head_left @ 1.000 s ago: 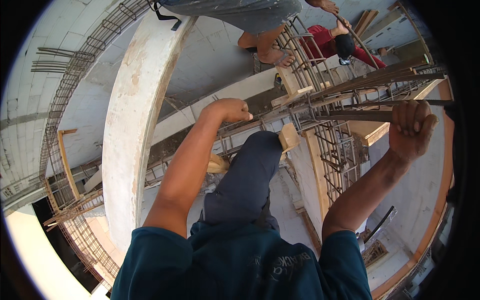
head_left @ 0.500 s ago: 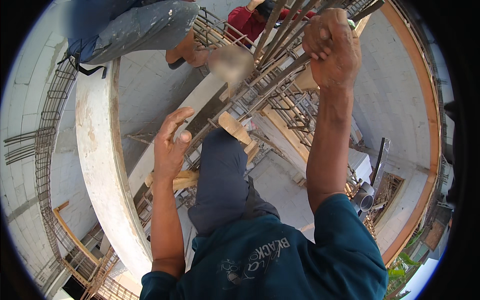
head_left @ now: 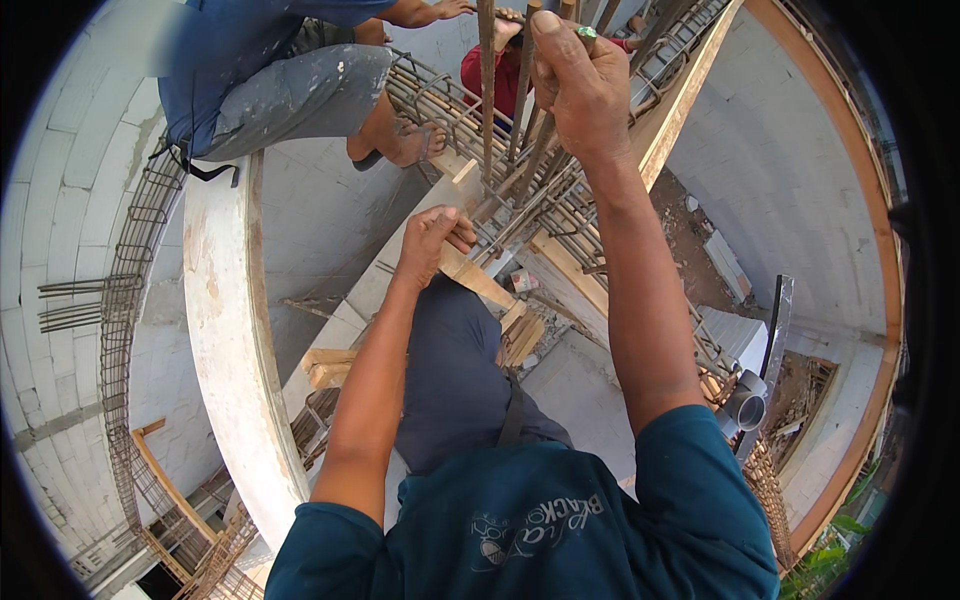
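My right hand [head_left: 585, 85] is raised high and closed in a fist beside the upright steel bars [head_left: 487, 90]. A small green tip [head_left: 586, 33] shows at the top of the fist; the rest of what it holds is hidden. Lower and to the left, my left hand [head_left: 435, 240] has its fingers curled in against the thumb, and I cannot make out anything in them. It hovers over a wooden plank [head_left: 475, 275] by my knee. Beyond my hands, a tied rebar cage [head_left: 440, 95] runs along the beam.
A co-worker in grey shorts [head_left: 305, 100] squats on the far left, a hand reaching toward the bars. Another person in a red sleeve [head_left: 475, 70] is behind the bars. A pale concrete beam [head_left: 225, 330] curves down the left; a grey pipe [head_left: 745, 405] lies at right.
My left hand has moved up and right, its fingers going from apart to curled. My right hand has shifted left. The bars appear more upright, and the co-worker's reaching hand has come into view.
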Motion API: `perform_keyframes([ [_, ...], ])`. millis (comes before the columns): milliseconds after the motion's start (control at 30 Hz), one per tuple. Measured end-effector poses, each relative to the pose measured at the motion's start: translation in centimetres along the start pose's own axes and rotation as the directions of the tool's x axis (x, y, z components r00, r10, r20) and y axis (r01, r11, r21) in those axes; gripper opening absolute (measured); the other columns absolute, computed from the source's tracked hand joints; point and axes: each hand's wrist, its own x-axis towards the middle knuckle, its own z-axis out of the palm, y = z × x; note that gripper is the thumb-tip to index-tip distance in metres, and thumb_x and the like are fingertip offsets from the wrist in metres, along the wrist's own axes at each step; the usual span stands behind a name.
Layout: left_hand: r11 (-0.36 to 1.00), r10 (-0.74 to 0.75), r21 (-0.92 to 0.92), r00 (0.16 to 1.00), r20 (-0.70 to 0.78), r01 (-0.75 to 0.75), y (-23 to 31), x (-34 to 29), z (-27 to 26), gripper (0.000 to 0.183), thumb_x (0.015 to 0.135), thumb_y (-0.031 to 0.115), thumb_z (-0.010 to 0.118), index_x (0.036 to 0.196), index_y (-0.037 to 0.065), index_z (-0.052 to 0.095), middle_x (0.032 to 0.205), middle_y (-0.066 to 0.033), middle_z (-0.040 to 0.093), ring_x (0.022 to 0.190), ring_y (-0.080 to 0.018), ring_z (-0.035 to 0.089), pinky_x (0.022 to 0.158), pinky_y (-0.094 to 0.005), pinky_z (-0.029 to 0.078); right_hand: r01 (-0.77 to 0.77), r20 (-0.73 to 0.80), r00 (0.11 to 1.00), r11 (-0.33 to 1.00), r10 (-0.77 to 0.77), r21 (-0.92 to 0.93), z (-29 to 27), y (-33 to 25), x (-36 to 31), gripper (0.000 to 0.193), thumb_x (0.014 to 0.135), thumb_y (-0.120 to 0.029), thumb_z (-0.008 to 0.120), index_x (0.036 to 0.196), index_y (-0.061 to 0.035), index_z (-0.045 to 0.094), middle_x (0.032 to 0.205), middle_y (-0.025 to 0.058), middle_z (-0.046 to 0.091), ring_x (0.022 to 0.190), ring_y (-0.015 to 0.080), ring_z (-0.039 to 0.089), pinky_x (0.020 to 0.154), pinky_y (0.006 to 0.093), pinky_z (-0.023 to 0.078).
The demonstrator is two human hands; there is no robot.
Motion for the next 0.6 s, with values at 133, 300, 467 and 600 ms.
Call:
perform_keyframes([
  [133,0.953,-0.101,0.285,0.994,-0.032,0.106,3.7,0.3,2.6,0.051,0.088,0.048,0.065,0.102,-0.001,0.065,0.086,-0.0083,0.065,0.073,-0.0124,0.062,0.064,-0.0267,0.051,-0.036,0.019,0.999,0.999,0.036,-0.035,-0.8,-0.3,0.0,0.041,0.095,-0.034,0.059,0.066,-0.0043,0.060,0.052,-0.0071,0.043,0.051,0.0028,0.036,0.045,0.0241,0.028],
  [300,0.777,0.601,0.243,0.799,-0.013,-0.581,14.7,2.5,7.6,0.072,0.086,0.052,0.065,0.130,-0.002,0.047,0.119,-0.0141,0.055,0.103,-0.0217,0.060,0.091,-0.0324,0.048,0.126,-0.064,0.989,0.988,-0.131,-0.085,-0.8,0.3,-0.3,0.054,0.097,-0.048,0.050,0.069,-0.0020,0.058,0.060,-0.0002,0.050,0.058,0.0092,0.042,0.053,0.0290,0.033],
  [467,0.708,0.700,0.040,0.708,0.088,-0.705,18.3,7.4,14.4,0.060,0.089,0.048,0.063,0.122,-0.001,0.052,0.097,-0.0118,0.062,0.087,-0.0179,0.063,0.077,-0.0274,0.051,0.160,-0.271,0.914,0.881,-0.302,-0.444,-6.3,2.6,-7.9,0.054,0.088,-0.041,0.066,0.120,0.0004,0.053,0.096,0.0124,0.058,0.090,0.0218,0.059,0.080,0.0348,0.049],
  [600,0.758,0.646,0.046,0.759,0.083,-0.651,17.1,9.3,15.6,0.044,0.094,0.044,0.059,0.097,0.000,0.061,0.062,-0.0035,0.056,0.056,-0.0097,0.056,0.051,-0.0207,0.042,-0.615,-0.651,0.756,0.411,0.066,-0.673,-20.4,6.6,-19.6,0.055,0.090,-0.035,0.063,0.130,-0.0003,0.047,0.109,0.0187,0.059,0.104,0.0303,0.058,0.091,0.0421,0.048],
])
